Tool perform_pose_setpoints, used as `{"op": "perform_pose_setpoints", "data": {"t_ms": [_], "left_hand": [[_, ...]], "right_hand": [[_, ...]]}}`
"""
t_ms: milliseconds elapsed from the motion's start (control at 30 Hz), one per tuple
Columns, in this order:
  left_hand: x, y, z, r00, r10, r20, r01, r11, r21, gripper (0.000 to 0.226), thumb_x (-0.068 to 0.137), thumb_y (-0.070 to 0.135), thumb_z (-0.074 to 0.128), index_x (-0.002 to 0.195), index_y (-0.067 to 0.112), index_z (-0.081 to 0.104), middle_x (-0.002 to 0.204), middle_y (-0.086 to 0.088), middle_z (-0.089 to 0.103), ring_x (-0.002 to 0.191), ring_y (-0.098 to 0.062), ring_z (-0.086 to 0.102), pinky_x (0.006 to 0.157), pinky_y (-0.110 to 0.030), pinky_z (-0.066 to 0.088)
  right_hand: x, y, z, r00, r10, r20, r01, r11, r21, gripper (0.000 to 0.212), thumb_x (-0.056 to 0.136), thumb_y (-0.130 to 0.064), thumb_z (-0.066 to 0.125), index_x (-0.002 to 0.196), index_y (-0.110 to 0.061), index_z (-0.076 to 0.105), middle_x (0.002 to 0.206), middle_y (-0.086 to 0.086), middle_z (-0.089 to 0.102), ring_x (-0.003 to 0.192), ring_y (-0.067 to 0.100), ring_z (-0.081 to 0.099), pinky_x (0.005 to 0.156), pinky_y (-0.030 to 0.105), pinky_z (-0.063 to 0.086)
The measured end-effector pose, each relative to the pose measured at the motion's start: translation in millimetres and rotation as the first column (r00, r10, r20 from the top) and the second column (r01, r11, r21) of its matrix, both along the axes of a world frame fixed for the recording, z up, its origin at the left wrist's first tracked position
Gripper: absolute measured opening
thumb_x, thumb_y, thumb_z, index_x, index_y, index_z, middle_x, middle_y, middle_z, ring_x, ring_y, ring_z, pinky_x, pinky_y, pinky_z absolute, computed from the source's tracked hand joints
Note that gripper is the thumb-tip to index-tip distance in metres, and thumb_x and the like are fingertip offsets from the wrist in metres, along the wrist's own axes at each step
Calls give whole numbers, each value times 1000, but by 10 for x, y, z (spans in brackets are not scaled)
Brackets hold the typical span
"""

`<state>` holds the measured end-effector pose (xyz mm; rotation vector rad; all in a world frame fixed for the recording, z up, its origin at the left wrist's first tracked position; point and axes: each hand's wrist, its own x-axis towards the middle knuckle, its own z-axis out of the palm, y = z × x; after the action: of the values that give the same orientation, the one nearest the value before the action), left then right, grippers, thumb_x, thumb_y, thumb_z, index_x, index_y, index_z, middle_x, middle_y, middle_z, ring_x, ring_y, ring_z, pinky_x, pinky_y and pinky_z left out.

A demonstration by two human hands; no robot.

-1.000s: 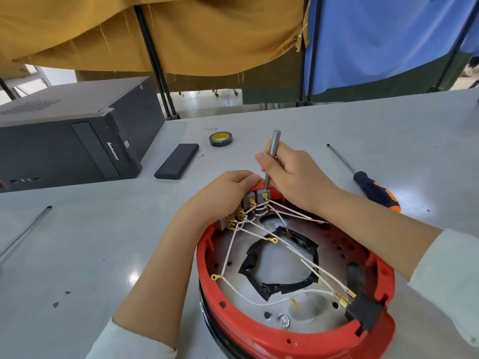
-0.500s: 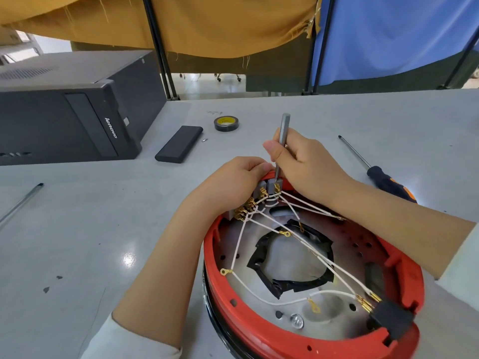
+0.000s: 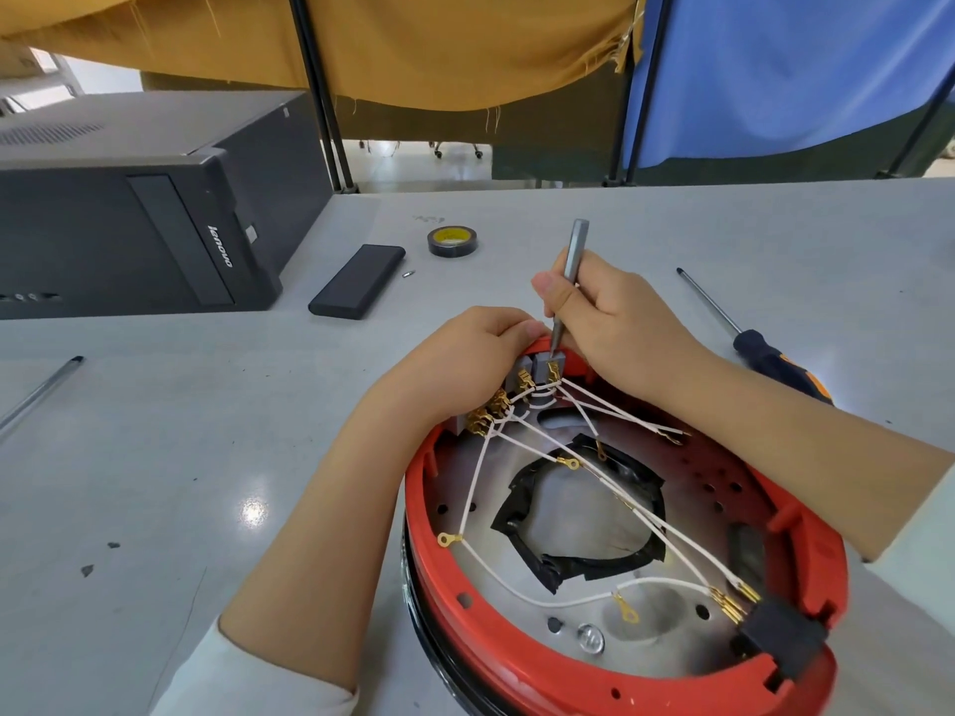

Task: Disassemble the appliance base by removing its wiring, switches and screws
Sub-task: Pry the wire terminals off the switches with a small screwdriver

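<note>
A round red appliance base [image 3: 455, 602] lies upside down on the grey table, with white wires [image 3: 522, 576] and brass terminals across its metal floor. Grey switches [image 3: 542, 369] sit at its far rim. My left hand [image 3: 465, 359] grips the rim and switch block from the left. My right hand [image 3: 615, 323] holds a slim grey precision screwdriver [image 3: 571, 266] upright, its tip down on the rightmost switch's brass terminal. A black connector block [image 3: 780, 638] sits at the near right rim. A screw [image 3: 590, 638] shows in the base floor.
A black and orange screwdriver [image 3: 765, 354] lies right of the base. Black tape roll [image 3: 452, 241], a flat black case [image 3: 356, 287] and a small bit [image 3: 408, 274] lie beyond. A black computer tower [image 3: 155, 219] stands at left. A thin metal rod [image 3: 36, 400] lies at the far left.
The view has shifted slightly; both hands stay on the switch block, with the screwdriver tip still on the same terminal.
</note>
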<state>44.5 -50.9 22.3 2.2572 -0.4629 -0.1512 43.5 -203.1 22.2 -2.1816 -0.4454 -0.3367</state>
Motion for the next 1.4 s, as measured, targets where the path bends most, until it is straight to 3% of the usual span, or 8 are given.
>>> {"op": "perform_pose_setpoints", "data": {"t_ms": [333,500,700,800,867,1033,1267,1400], "left_hand": [[-35,-15,37,999,16,-43,-16,1000,9,35,101,31,37,106,11,66,104,-16,67,98,-30,59,88,-38,45],[-30,-8,37,999,18,-33,-18,1000,-2,33,101,32,37,105,17,67,94,-7,69,75,-13,57,78,-31,46],[-35,-10,31,999,19,-48,-19,1000,-11,33,101,33,37,105,19,67,98,-10,69,91,-22,63,86,-36,46],[3,1,4,999,28,-19,-28,999,-15,32,101,32,37,106,20,67,76,2,64,58,3,56,63,-23,43],[21,-1,-5,999,33,-9,-33,999,-24,32,101,31,37,106,20,66,68,7,57,44,6,45,52,-15,38],[16,16,-12,1000,18,-6,-18,1000,-25,33,100,32,38,102,16,67,73,-1,63,45,4,47,46,-10,37],[9,7,-4,1000,9,-3,-9,1000,-14,34,101,32,38,103,14,66,89,-14,67,43,2,44,55,-22,39],[13,7,-11,1000,10,-1,-10,1000,-19,35,101,30,37,104,11,66,78,-12,64,39,4,43,46,-14,36]], "right_hand": [[149,85,132,982,-57,-180,39,994,-101,33,99,-35,41,71,-20,50,56,-8,48,45,2,48,53,25,33],[43,19,67,994,-4,-111,8,999,37,29,100,-35,41,73,-23,47,44,-24,51,42,-5,48,50,15,33],[31,33,56,997,-4,-73,4,1000,1,28,99,-37,42,75,-22,48,49,-13,52,47,1,49,56,25,38],[24,71,50,998,-53,-29,46,979,-201,32,98,-41,41,71,-25,47,59,-8,51,57,7,49,57,30,36],[33,97,51,995,-97,12,96,940,-328,35,98,-43,40,71,-22,49,62,-7,51,61,8,49,54,29,32],[33,10,66,994,-29,-102,36,997,65,30,99,-36,42,74,-20,50,45,-18,51,43,0,47,52,22,33],[16,14,18,1000,-1,3,1,1000,3,27,98,-36,44,73,-28,47,52,-10,51,48,4,49,52,22,41],[-12,25,14,996,15,85,-14,1000,-15,26,98,-33,44,73,-29,45,60,1,55,56,16,53,55,26,41]]}}
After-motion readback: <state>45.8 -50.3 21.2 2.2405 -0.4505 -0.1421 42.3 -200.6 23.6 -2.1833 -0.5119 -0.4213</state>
